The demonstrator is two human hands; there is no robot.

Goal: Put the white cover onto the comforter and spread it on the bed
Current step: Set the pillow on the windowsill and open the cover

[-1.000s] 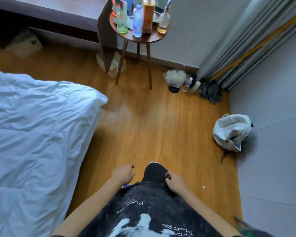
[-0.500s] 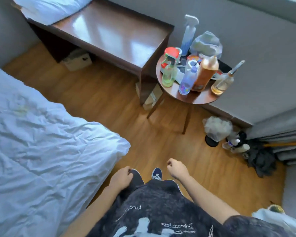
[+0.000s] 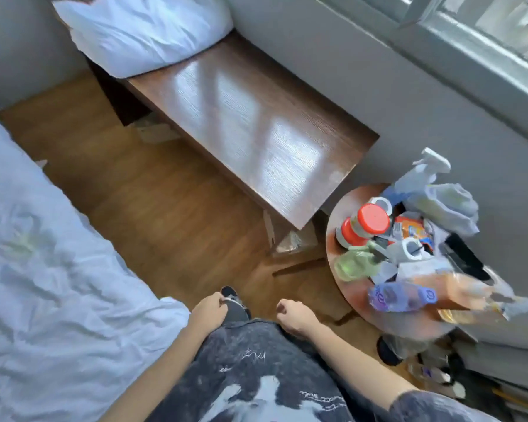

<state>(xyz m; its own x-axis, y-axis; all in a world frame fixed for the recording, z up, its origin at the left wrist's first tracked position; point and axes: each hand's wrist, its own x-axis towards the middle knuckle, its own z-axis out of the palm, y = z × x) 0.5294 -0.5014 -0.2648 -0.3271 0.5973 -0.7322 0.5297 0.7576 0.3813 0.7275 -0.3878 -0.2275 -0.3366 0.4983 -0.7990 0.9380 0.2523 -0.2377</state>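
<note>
One white comforter (image 3: pixel 52 284), one pillow (image 3: pixel 141 32), two empty hands: left hand (image 3: pixel 209 312), right hand (image 3: pixel 296 315)

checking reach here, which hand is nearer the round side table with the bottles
Right. The right hand hangs just left of the round side table, with a strip of floor between them. The left hand is farther off, beside the bed's white cover.
</note>
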